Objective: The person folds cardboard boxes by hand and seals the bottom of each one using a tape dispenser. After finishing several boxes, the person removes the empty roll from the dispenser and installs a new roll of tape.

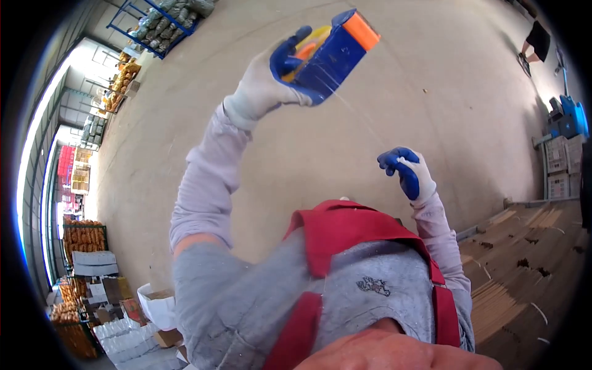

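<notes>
My left hand (pixel 277 71), in a white glove with a blue palm, is raised and wrapped round a blue and orange tape dispenser (pixel 339 55). Some yellow shows by its fingers. From the dispenser a thin, clear strip of tape (pixel 361 117) runs down towards my right hand (pixel 408 172). The fingers of that hand, gloved in the same way, are curled and pinched at the lower end of the strip. The tape end itself is too small to make out. Both hands are in the air over the floor, in front of my red apron (pixel 351 225).
Flat stacked cardboard (pixel 524 271) lies close on the right. Beyond it stand white boxes (pixel 558 163) and a blue machine (pixel 570 117). Another person (pixel 536 43) is at the far right. Boxes (pixel 132 339) and filled orange sacks (pixel 83 237) line the left side.
</notes>
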`<state>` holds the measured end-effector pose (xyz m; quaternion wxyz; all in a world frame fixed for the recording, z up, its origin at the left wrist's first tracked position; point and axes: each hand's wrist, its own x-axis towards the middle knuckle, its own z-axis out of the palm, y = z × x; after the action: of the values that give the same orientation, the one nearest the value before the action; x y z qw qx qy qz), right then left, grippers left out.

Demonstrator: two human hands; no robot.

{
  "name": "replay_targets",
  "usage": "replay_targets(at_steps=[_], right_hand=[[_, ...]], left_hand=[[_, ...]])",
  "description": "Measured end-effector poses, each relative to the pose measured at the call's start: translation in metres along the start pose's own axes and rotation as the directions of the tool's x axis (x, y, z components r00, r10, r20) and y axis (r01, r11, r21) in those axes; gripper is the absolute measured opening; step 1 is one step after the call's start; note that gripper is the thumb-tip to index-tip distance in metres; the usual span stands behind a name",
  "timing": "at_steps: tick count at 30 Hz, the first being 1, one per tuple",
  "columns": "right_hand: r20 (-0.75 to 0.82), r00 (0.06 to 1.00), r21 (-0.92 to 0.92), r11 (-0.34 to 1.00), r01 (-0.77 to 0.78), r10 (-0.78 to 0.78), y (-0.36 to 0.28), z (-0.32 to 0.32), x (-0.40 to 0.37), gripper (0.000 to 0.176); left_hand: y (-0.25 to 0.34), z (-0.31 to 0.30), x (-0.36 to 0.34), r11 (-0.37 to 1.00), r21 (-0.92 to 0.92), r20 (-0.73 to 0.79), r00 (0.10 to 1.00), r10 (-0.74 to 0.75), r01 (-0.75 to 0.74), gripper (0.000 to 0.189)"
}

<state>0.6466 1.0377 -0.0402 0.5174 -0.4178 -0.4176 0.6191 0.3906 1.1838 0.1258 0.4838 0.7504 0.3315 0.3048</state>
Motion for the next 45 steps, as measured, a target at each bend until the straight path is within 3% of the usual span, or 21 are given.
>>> replay_targets(at_steps=[1, 2, 3, 8, 10, 15, 17, 22, 24, 26, 27, 28, 29, 30, 32, 34, 36, 38, 40, 43, 45], right_hand=[[0.042, 0.999, -0.077, 0.996, 0.037, -0.034, 0.002, -0.003, 0.001, 0.019], [0.09, 0.994, -0.15, 0.986, 0.077, -0.064, 0.003, -0.005, 0.003, 0.018], [0.08, 0.997, -0.057, 0.998, 0.02, -0.015, 0.013, -0.005, 0.006, 0.017], [0.06, 0.998, -0.017, 0.999, -0.033, 0.034, 0.022, -0.019, 0.01, 0.016], [0.102, 0.987, 0.007, 0.992, -0.123, 0.121, 0.019, -0.018, 0.009, 0.015], [0.127, 0.978, 0.09, 0.98, -0.179, 0.167, 0.03, -0.018, 0.013, 0.017], [0.196, 0.938, 0.411, 0.845, -0.342, 0.285, 0.033, -0.024, 0.011, 0.02], [0.405, 0.876, 0.579, 0.669, -0.466, 0.26, 0.036, -0.033, 0.01, 0.034], [0.353, 0.904, 0.708, 0.563, -0.426, 0.24, 0.045, -0.039, 0.006, 0.036], [0.132, 0.863, 0.803, 0.457, -0.381, 0.488, 0.066, -0.059, 0.005, 0.036], [0.01, 0.791, 0.88, 0.37, -0.297, 0.612, 0.091, -0.082, 0.002, 0.036], [-0.129, 0.772, 0.842, 0.48, -0.246, 0.622, 0.108, -0.102, -0.01, 0.035], [-0.217, 0.758, 0.753, 0.599, -0.271, 0.616, 0.102, -0.106, -0.019, 0.035], [-0.263, 0.84, 0.634, 0.741, -0.221, 0.475, 0.095, -0.109, -0.028, 0.035], [-0.409, 0.85, 0.403, 0.901, -0.159, 0.333, 0.031, -0.082, -0.034, 0.037], [-0.369, 0.928, 0.155, 0.988, -0.002, 0.06, -0.022, -0.058, -0.037, 0.038], [-0.212, 0.969, 0.132, 0.979, 0.156, -0.126, -0.07, -0.018, -0.046, 0.041], [0.022, 0.989, 0.135, 0.981, 0.143, -0.147, -0.089, 0.016, -0.04, 0.04], [0.031, 0.994, 0.228, 0.969, 0.098, -0.108, -0.068, 0.043, -0.013, 0.039], [-0.006, 0.997, 0.256, 0.963, 0.081, -0.083, -0.038, 0.063, 0.021, 0.039], [-0.048, 0.985, 0.724, 0.674, 0.15, -0.168, -0.02, 0.069, 0.032, 0.041]], left_hand=[[-0.002, 0.009, -0.004, 1.0, -0.015, 0.016, 1.0, -0.01, 0.01, 0.099], [-0.004, 0.016, -0.008, 0.979, -0.187, 0.066, 0.995, -0.075, 0.087, 0.098], [-0.005, 0.022, -0.011, 0.923, -0.345, 0.13, 0.983, -0.134, 0.171, 0.098], [-0.014, 0.029, -0.02, 0.961, -0.118, 0.272, 0.939, -0.211, 0.25, 0.102], [-0.029, 0.035, -0.021, 0.858, -0.405, 0.309, 0.931, -0.196, 0.315, 0.09], [-0.033, 0.058, -0.027, 0.783, -0.565, 0.196, 0.964, -0.177, 0.259, 0.084], [-0.027, 0.06, -0.026, 0.777, -0.577, 0.212, 0.965, -0.154, 0.251, 0.08], [-0.028, 0.055, -0.023, 0.78, -0.549, 0.21, 0.953, -0.219, 0.301, 0.079], [-0.033, 0.05, -0.025, 0.8, -0.504, 0.218, 0.944, -0.249, 0.327, 0.078], [-0.041, 0.043, -0.026, 0.691, -0.654, 0.202, 0.952, -0.23, 0.306, 0.075], [-0.031, 0.039, -0.026, 0.723, -0.647, 0.161, 0.97, -0.183, 0.244, 0.072], [-0.02, 0.038, -0.024, 0.729, -0.651, 0.145, 0.977, -0.157, 0.213, 0.071], [-0.013, 0.032, -0.019, 0.792, -0.585, 0.121, 0.985, -0.126, 0.173, 0.07], [-0.011, 0.027, -0.017, 0.846, -0.513, 0.1, 0.989, -0.113, 0.149, 0.07], [-0.013, 0.021, -0.012, 0.877, -0.443, 0.066, 0.982, -0.175, 0.186, 0.068], [-0.009, 0.021, -0.004, 0.908, -0.367, 0.037, 0.979, -0.203, 0.202, 0.067], [-0.008, 0.029, -0.001, 0.944, -0.264, 0.002, 0.979, -0.205, 0.198, 0.062], [-0.01, 0.035, 0.004, 0.935, -0.268, -0.008, 0.97, -0.243, 0.232, 0.058], [-0.014, 0.043, 0.005, 0.968, -0.121, -0.061, 0.972, -0.228, 0.22, 0.056], [-0.027, 0.071, -0.002, 0.982, -0.06, -0.068, 0.981, -0.183, 0.179, 0.053], [-0.041, 0.086, -0.008, 0.99, 0.024, -0.063, 0.988, -0.14, 0.142, 0.053]])
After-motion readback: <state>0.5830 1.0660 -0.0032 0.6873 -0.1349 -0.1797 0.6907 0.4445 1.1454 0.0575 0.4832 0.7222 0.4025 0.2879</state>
